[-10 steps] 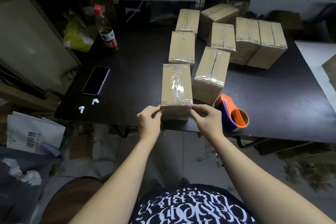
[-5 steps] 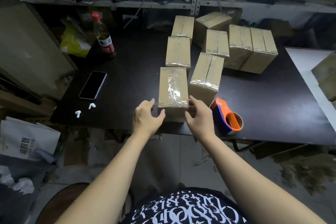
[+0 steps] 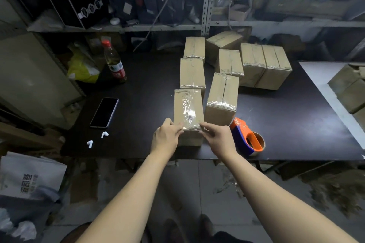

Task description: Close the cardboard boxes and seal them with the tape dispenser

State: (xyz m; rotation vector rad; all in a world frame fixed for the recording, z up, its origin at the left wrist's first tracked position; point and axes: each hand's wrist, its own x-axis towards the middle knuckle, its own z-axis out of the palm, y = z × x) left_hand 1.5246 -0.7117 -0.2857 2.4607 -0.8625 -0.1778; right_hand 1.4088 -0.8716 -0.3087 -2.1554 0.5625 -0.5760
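The black table (image 3: 296, 124) takes up most of my view. A cluster of closed cardboard boxes (image 3: 265, 65) sits toward its far side, and a row of them comes back toward me. The box I am working on, the near box (image 3: 187, 104), stands at the front edge of the table. Its long axis runs straight away from me, and a glossy tape strip (image 3: 188, 112) lies along that axis over the top seam. The neighbouring box (image 3: 221, 100) stands just to its right and is angled slightly. I cannot tell whether its dark centre seam is fully taped. The tape dispenser (image 3: 245, 140) rests on the table to the right of the near box, near the front edge. My left hand (image 3: 166, 138) lies against the box's near left corner and my right hand (image 3: 219, 137) reaches to its near right corner. The fingers of both are fairly straight and touch the top edge where the tape ends, and neither hand is wrapped round anything. The relation that matters is that the dispenser lies to the right, just beside my right hand, with the near box between it and my left. I judge the right hand should fetch the dispenser while the left steadies or slides the box away along its long axis.
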